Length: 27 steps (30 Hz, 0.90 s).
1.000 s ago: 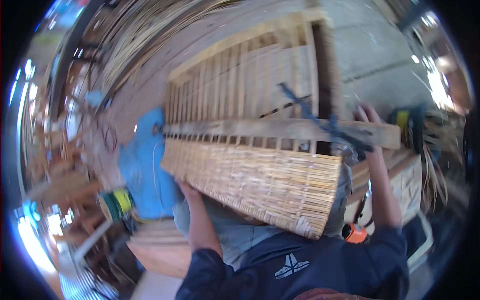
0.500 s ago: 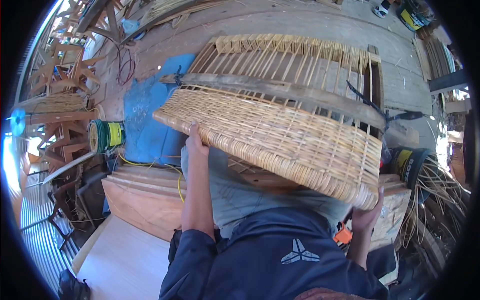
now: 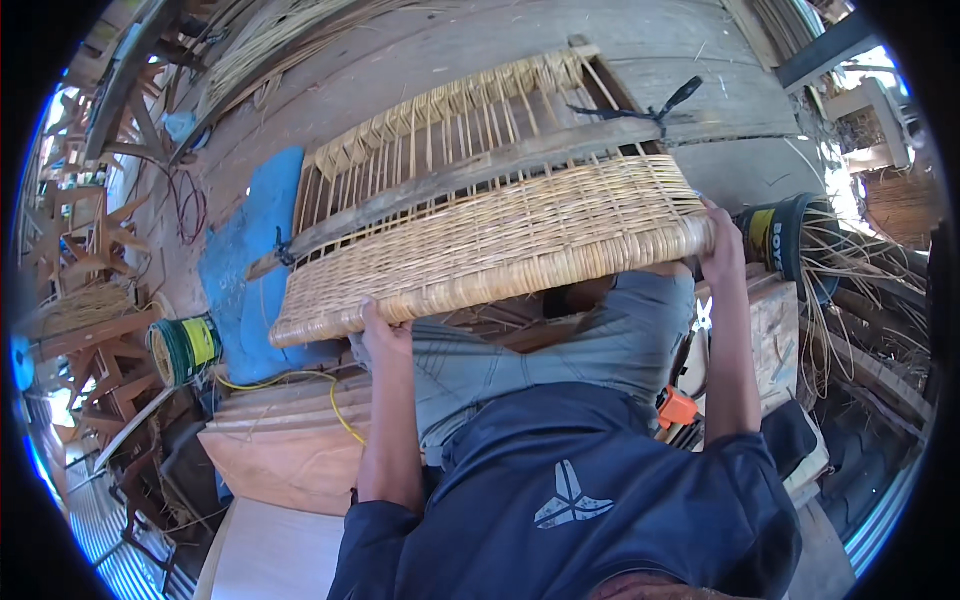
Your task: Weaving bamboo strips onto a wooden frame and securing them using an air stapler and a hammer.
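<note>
A woven rattan panel (image 3: pixel 500 235) lies across in front of me, its thick wrapped edge toward my lap. My left hand (image 3: pixel 385 335) grips that edge left of its middle, thumb on top and fingers hidden underneath. My right hand (image 3: pixel 722 245) is closed round the panel's near right corner. Past the close weave, bare strands run to a wrapped far edge (image 3: pixel 440 105). A wooden bar (image 3: pixel 480 165) crosses these strands, with black ties (image 3: pixel 660 115) at its ends.
Under the panel's left end is a blue sheet (image 3: pixel 255 240). A green bucket (image 3: pixel 185 348) stands at the left. Another bucket (image 3: pixel 775 240), with loose rattan strands beside it, is at the right. An orange-handled tool (image 3: pixel 676 408) lies by my right hip. Wooden frames (image 3: pixel 105 230) are stacked far left.
The panel has swung round, its right end now farther from me and its left end nearer. My right hand has moved away from my body with its corner. Both hands keep hold.
</note>
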Motion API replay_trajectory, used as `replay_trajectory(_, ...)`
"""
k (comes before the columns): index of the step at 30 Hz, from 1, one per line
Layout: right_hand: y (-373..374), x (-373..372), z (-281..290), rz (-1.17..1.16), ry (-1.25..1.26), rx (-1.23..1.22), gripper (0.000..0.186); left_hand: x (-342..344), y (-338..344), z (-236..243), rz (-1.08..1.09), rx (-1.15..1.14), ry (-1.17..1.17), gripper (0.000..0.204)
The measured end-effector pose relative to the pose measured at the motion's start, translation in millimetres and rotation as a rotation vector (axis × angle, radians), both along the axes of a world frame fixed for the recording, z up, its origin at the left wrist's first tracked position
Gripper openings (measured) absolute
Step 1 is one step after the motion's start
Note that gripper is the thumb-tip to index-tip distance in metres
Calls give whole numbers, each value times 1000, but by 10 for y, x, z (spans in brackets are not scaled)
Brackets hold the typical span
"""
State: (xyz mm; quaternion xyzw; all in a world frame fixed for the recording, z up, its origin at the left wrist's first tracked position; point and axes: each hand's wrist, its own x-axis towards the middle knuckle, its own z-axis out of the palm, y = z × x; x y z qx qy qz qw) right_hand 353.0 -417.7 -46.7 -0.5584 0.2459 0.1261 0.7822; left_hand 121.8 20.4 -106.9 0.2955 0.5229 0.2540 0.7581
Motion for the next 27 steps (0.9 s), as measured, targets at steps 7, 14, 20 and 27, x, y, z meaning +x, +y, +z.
replay_trajectory(7, -460, 531, -802, -7, 164, 12, 42, 331, -442, -200, -38, -45, 70, 57)
replay_trajectory(14, -1119, 789, -1409, 858, -478, -1436, 44, 336, -533, -227, -68, -163, 42, 54)
replay_trajectory(20, -1940, 801, -2296, 705, -251, -1385, 32, 185, -854, -108, -169, -371, 46, 49)
replay_trajectory(27, -1673, 914, -2496, 871, -116, -1767, 31, 24, -817, -53, -220, -356, 72, 41)
